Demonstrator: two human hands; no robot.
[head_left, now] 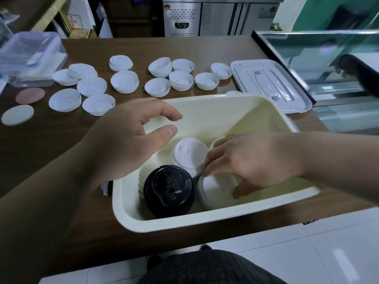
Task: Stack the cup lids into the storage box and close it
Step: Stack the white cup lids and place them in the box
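White plastic lids in a short nested stack (215, 191) sit pinched between the thumb and curled fingers of the right hand (252, 160), low in the near right part of the cream rectangular storage box (205, 220); the hand hides the stack's far edge. Just beside it stand a stack of black domed lids (169, 190) and a second white stack (189, 152), and a third white rim (214, 142) barely shows behind the knuckles. The left hand (127, 136) hovers over the box's left rim, fingers loosely spread and holding nothing. Beyond, loose white lid piles (125, 80) dot the brown wooden counter (51, 130). The box's pale cover (270, 85) lies at right, and a clear plastic container (30, 56) is cut off at the left edge.
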